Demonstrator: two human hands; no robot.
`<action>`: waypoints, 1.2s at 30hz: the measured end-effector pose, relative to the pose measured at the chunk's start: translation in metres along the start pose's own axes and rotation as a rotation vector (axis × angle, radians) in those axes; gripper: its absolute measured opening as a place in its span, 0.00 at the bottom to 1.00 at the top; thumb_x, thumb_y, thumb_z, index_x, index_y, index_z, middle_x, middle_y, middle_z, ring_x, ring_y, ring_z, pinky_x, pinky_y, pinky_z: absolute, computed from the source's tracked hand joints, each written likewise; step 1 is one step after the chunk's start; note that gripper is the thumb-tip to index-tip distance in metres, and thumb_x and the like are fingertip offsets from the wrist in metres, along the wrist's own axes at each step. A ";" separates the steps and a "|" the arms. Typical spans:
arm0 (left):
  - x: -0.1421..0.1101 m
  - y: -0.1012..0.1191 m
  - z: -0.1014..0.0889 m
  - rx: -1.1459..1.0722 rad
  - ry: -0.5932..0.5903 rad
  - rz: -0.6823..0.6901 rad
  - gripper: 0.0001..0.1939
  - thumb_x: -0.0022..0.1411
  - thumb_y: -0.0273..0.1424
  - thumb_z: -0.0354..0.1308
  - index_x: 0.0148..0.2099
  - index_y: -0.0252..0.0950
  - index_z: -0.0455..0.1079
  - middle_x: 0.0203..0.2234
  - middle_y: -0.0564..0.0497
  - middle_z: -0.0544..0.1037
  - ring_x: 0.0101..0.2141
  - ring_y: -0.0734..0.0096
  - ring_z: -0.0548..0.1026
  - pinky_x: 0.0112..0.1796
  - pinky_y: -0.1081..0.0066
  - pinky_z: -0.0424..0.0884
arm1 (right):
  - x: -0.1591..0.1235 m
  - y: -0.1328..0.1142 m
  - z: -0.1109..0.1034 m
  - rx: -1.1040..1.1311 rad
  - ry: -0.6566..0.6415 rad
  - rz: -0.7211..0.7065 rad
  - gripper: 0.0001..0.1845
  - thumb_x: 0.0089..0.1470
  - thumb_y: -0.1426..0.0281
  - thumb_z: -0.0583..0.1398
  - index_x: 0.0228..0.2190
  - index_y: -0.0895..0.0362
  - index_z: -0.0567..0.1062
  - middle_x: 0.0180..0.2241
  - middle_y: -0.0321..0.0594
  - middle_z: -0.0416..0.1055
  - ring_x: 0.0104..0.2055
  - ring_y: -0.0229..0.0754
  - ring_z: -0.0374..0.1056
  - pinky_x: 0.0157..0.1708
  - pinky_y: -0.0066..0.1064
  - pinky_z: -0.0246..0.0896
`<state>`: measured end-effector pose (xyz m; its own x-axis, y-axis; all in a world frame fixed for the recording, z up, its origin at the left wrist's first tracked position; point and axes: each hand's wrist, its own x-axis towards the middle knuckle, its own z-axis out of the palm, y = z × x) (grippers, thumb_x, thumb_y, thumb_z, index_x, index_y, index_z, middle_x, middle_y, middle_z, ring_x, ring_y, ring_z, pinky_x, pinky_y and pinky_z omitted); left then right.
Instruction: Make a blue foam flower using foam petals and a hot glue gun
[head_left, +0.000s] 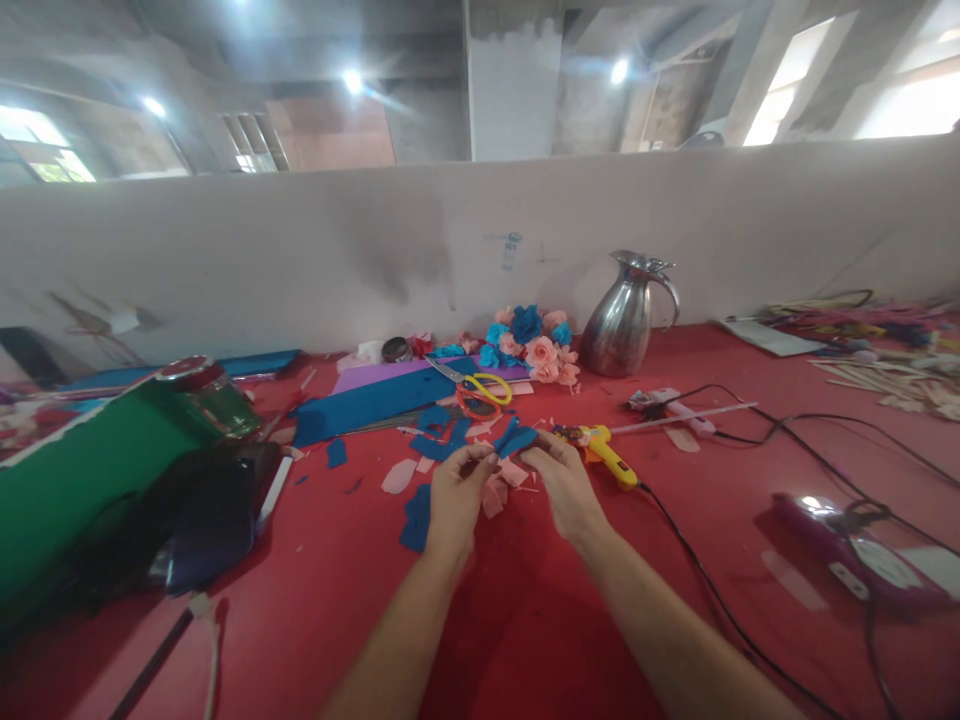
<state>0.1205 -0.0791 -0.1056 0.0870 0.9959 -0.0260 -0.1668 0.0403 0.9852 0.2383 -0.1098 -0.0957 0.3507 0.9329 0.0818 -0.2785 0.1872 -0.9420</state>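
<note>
Your count, by kind: left hand [459, 492] and right hand [564, 485], two in all; glue guns, two, one yellow [616, 462], one pink [691, 414]; steel vacuum jug [619, 325], one; scissors [484, 385], one pair; red-lidded jar [214, 400], one; flower bunch [540, 355], one, blooms overlapping; blue scraps [416, 518] and pink scraps [399, 476], several each, exact number unclear to you.

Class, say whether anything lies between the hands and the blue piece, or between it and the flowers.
Nothing visible separates the left hand or right hand from the blue piece: both touch it. Between it and the flowers, a pink strip lies low, with the scissors just left; nothing tall stands there.
</note>
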 end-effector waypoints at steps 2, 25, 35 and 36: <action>0.000 0.001 0.000 0.008 0.006 0.004 0.08 0.45 0.33 0.65 0.29 0.34 0.73 0.24 0.52 0.75 0.29 0.70 0.73 0.33 0.72 0.65 | 0.000 0.000 -0.002 -0.018 -0.009 -0.040 0.07 0.42 0.68 0.60 0.25 0.56 0.77 0.25 0.36 0.73 0.31 0.40 0.65 0.35 0.30 0.58; 0.004 -0.006 -0.002 0.107 -0.061 0.077 0.14 0.45 0.31 0.65 0.38 0.37 0.78 0.31 0.48 0.78 0.31 0.67 0.74 0.33 0.70 0.67 | 0.011 -0.003 -0.009 -0.105 -0.049 0.047 0.11 0.44 0.64 0.59 0.19 0.57 0.77 0.18 0.36 0.70 0.24 0.40 0.64 0.30 0.31 0.58; 0.006 -0.011 -0.004 0.178 -0.128 0.124 0.12 0.48 0.31 0.63 0.38 0.39 0.77 0.37 0.47 0.77 0.33 0.67 0.74 0.34 0.69 0.69 | 0.012 -0.007 -0.014 -0.145 -0.068 0.045 0.11 0.44 0.65 0.58 0.18 0.57 0.76 0.18 0.33 0.68 0.23 0.37 0.61 0.28 0.29 0.55; 0.006 -0.011 -0.004 0.178 -0.133 0.128 0.12 0.48 0.31 0.64 0.38 0.38 0.77 0.36 0.47 0.76 0.33 0.67 0.74 0.34 0.69 0.69 | 0.012 -0.007 -0.015 -0.154 -0.071 0.046 0.11 0.44 0.65 0.58 0.17 0.57 0.75 0.18 0.33 0.68 0.23 0.37 0.61 0.28 0.29 0.55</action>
<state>0.1191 -0.0733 -0.1170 0.2065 0.9721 0.1113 -0.0099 -0.1117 0.9937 0.2576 -0.1045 -0.0928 0.2748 0.9599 0.0554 -0.1502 0.0998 -0.9836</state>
